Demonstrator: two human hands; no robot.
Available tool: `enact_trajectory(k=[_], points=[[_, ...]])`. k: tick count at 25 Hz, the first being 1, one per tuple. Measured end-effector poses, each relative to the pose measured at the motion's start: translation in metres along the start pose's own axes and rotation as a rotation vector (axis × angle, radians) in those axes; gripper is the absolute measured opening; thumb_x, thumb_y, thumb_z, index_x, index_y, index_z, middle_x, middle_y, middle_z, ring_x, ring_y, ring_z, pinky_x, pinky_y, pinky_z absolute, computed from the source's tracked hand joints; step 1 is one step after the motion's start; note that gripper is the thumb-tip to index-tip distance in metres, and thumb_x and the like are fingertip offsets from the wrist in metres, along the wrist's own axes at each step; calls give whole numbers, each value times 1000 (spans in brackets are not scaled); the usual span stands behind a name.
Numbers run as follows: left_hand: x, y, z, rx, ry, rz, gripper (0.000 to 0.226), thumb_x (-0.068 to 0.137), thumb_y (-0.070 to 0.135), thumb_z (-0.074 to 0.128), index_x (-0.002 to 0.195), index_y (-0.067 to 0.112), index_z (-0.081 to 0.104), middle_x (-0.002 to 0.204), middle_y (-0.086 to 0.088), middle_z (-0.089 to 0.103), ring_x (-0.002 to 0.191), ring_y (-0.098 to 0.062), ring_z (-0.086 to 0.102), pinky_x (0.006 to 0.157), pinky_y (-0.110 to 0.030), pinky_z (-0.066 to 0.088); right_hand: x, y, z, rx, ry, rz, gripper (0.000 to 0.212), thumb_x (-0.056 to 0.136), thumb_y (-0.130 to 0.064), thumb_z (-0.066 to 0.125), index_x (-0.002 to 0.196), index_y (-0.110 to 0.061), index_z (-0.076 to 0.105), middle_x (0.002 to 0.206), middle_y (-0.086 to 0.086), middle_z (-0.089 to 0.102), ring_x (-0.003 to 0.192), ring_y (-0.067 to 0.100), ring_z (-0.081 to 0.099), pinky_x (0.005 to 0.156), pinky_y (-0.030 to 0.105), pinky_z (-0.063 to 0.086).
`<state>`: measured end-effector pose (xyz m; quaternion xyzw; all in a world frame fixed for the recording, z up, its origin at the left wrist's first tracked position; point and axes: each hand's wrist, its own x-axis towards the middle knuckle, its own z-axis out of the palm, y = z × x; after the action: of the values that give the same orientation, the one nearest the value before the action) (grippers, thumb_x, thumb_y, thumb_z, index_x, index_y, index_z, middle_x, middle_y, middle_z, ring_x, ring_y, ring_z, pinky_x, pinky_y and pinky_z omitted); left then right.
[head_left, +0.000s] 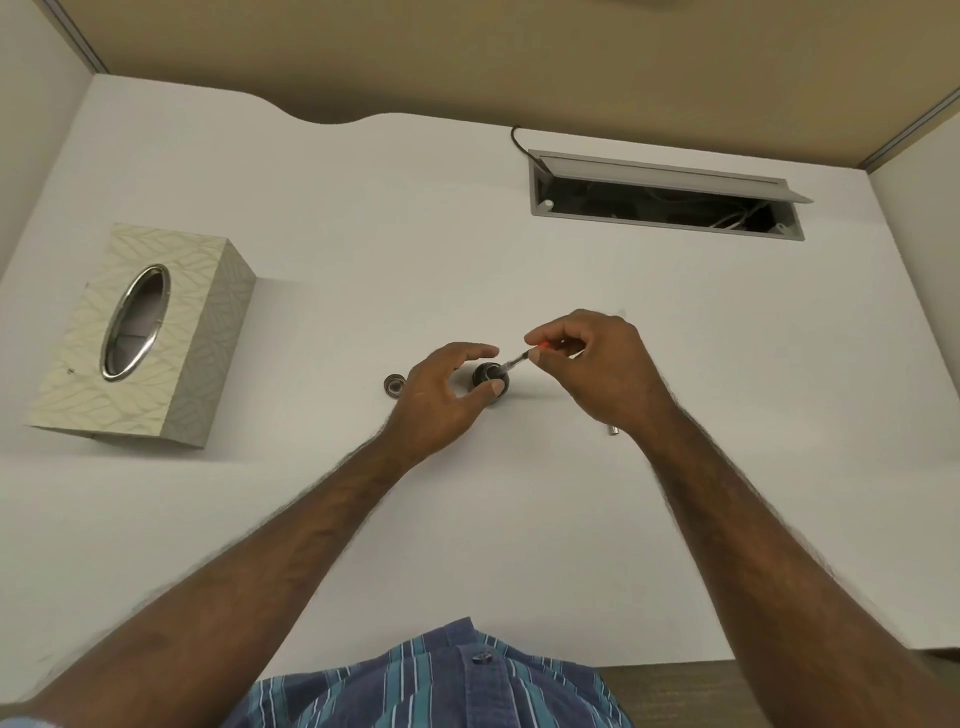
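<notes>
While the left hand (441, 395) gripped the wheel (491, 378) on the bench (363, 234), thumb and forefinger curled round its rim, the right hand (597, 364) pinched a thin tool (517, 358) by its red grip. Tool's long axis ran from the right hand down and leftward to the wheel's hub; tip at the hub, contact could not be told. Wheel lay between the hands, nearer the left. Judgement: next push should follow that axis, left hand bracing against it. Spare bearing (394, 385) lay just left of the left hand; small pin (613, 430) near the right wrist.
</notes>
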<state>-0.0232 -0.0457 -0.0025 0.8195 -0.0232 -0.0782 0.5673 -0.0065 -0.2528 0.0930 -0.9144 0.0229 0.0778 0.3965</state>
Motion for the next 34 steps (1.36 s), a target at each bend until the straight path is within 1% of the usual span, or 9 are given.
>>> enact_trajectory(k=[1, 3, 10, 14, 21, 25, 29, 32, 34], points=[[2, -1, 2, -1, 7, 9, 30, 89, 31, 80, 119, 31, 75, 124, 20, 73, 126, 0, 63, 112, -31, 46, 3, -2, 2, -29, -19, -21, 15, 94, -17, 77, 107, -22, 84, 102, -3, 76, 89, 8, 69, 72, 2, 45], [4, -2, 5, -11, 20, 14, 26, 89, 30, 78, 115, 27, 78, 120, 15, 76, 122, -6, 66, 110, -35, 49, 7, -6, 7, -74, -53, -52, 18, 96, -15, 75, 111, -21, 83, 106, -4, 74, 94, 11, 70, 74, 3, 44], [7, -1, 8, -61, 54, 14, 17, 91, 18, 78, 107, 18, 81, 110, 9, 80, 110, -6, 71, 103, -25, 52, 9, -15, 14, -63, -48, -85, 14, 90, -13, 80, 102, -19, 82, 95, -4, 80, 90, 12, 73, 75, 6, 49], [10, -1, 8, -62, 73, 29, 16, 90, 16, 79, 106, 16, 82, 110, 7, 80, 109, -7, 72, 102, -27, 54, 11, -15, 13, -55, -36, -71, 15, 94, -16, 78, 107, -17, 84, 100, -4, 82, 92, 11, 73, 75, 0, 46], [13, -3, 10, -71, 94, 42, 16, 90, 14, 80, 106, 17, 83, 112, 5, 81, 111, -11, 73, 104, -32, 55, 11, -15, 15, -21, 10, -30, 10, 91, -24, 82, 96, -16, 84, 93, -5, 82, 85, 10, 72, 70, 5, 49], [12, -1, 10, -87, 88, 22, 16, 90, 15, 81, 102, 26, 82, 113, 10, 78, 111, -4, 71, 101, -22, 53, 14, -14, 18, -38, 32, 5, 20, 89, -35, 84, 87, -15, 81, 85, -6, 79, 74, 7, 65, 63, 7, 47], [14, -1, 9, -70, 91, 22, 15, 90, 14, 81, 101, 23, 82, 107, 22, 74, 105, 10, 66, 97, -9, 46, 11, -13, 18, 14, 17, -36, 17, 91, -31, 83, 101, -17, 82, 93, -4, 79, 82, 8, 69, 70, 3, 46], [14, 1, 8, -85, 90, 17, 19, 90, 13, 81, 103, 27, 82, 109, 16, 76, 107, 2, 70, 98, -13, 49, 12, -13, 17, -12, 13, -76, 9, 93, -25, 80, 94, -18, 84, 93, -5, 81, 82, 6, 70, 70, 7, 46], [13, 3, 8, -91, 90, 6, 21, 90, 13, 81, 99, 32, 79, 107, 21, 74, 107, -1, 70, 98, -12, 48, 14, -13, 19, -30, 41, -22, 16, 91, -33, 82, 86, -18, 82, 85, -8, 79, 75, 5, 67, 65, 9, 46]])
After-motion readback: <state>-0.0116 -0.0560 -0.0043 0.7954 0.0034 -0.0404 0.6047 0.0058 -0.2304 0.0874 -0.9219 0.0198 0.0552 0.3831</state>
